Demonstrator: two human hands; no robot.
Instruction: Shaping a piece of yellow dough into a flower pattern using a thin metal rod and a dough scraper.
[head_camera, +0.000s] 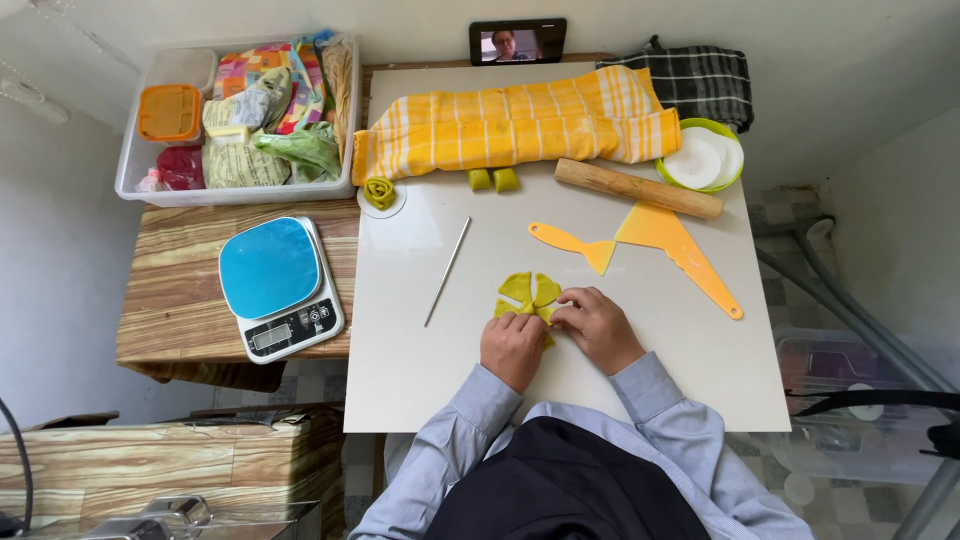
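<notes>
White board (640, 380) on wooden table (170, 300), grey walls around; both hands (555, 335) pinching yellow-green dough (528, 290).

One head-worn view looks steeply down, fairly near, onto the white board (640, 370).

Yellow-green dough piece (529, 292) near the white counter's (420, 370) front edge; yellow-and-white striped cloth (510, 125) along the far edge; orange scrapers (672, 245); blue-topped scale (277, 285); black-and-white checked cloth (700, 75) at the far right corner.
</notes>
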